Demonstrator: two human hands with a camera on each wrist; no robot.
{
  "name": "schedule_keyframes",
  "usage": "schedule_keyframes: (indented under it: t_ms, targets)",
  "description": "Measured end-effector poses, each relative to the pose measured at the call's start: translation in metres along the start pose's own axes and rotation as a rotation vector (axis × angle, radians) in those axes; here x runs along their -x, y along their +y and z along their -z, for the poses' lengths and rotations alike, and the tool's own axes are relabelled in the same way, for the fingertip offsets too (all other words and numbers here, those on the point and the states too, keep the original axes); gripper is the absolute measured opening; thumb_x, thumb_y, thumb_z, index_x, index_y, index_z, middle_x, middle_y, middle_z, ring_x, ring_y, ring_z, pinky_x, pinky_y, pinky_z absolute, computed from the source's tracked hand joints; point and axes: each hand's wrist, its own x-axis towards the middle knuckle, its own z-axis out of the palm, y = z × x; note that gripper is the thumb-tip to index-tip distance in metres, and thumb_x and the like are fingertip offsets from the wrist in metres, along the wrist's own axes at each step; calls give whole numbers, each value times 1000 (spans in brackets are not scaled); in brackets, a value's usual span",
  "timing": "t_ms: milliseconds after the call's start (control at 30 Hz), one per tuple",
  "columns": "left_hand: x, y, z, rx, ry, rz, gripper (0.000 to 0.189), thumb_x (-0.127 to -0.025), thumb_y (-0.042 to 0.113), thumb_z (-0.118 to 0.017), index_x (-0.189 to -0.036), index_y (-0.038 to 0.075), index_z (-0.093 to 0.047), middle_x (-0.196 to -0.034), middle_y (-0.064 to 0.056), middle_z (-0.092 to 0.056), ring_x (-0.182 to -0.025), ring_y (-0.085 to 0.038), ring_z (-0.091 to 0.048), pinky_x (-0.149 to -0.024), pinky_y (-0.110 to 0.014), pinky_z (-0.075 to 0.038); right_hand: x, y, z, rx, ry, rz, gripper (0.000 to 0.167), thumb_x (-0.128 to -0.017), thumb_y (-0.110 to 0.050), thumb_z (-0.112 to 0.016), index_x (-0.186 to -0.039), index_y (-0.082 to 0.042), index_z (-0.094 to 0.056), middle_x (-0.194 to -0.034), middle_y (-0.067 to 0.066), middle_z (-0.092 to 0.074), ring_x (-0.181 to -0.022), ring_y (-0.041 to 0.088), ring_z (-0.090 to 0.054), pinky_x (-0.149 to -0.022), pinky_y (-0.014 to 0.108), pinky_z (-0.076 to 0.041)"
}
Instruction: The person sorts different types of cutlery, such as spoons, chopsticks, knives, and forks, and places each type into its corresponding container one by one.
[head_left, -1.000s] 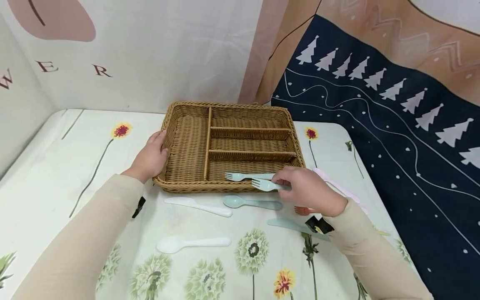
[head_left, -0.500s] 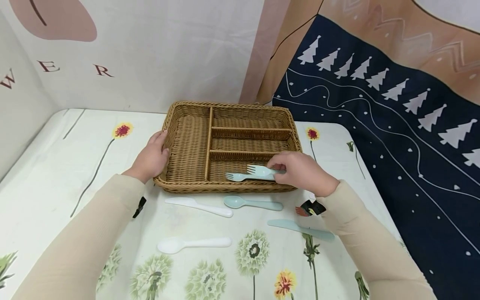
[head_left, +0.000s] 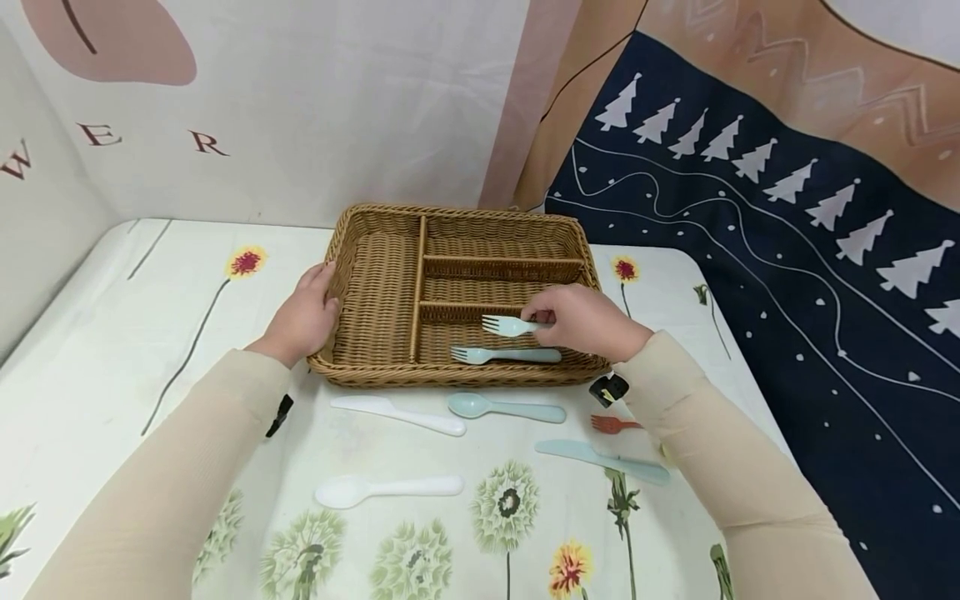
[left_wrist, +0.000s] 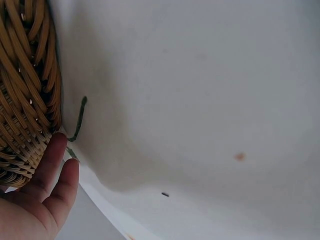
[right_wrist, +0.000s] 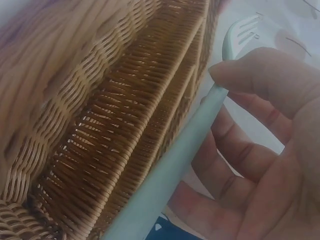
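Note:
A brown wicker cutlery tray (head_left: 375, 292) with dividers stands on the table. The left hand (head_left: 300, 312) holds its left rim, thumb at the rim, and fingers (left_wrist: 65, 185) against the outer wall in the left wrist view. Above the front right compartment, the right hand (head_left: 581, 321) pinches a pale mint fork (head_left: 506, 326) by its handle, tines pointing left. In the right wrist view the fork's handle (right_wrist: 170, 170) runs down beside the tray. A second mint fork (head_left: 502, 356) lies in that same compartment along the front wall.
In front of the tray lie a white knife (head_left: 397, 414), a mint spoon (head_left: 506, 407), a white spoon (head_left: 390, 489) and a mint knife (head_left: 600, 460). A red fork (head_left: 611, 424) is partly hidden by the right sleeve. Fabric backdrops hang behind and to the right.
The right hand has moved leftward and away from the body, carrying the fork from the tray's front rim to above the front right compartment. The left hand stays put.

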Motion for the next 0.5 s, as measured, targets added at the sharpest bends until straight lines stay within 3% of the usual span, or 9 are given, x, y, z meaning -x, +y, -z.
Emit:
schedule_keyframes:
  t_ms: [500]
  targets:
    - [1,1,1,-5,-5,7,60,-103,13,-29,-154,0,0,-158,-26,-4,-138,-51,-22,-112,-62,-23,-26,0,-11,24,-66,22,22,-88,-11,-67,-110,-13,-73,-94,1,-65,-75,15,-54,-64,29,-48]
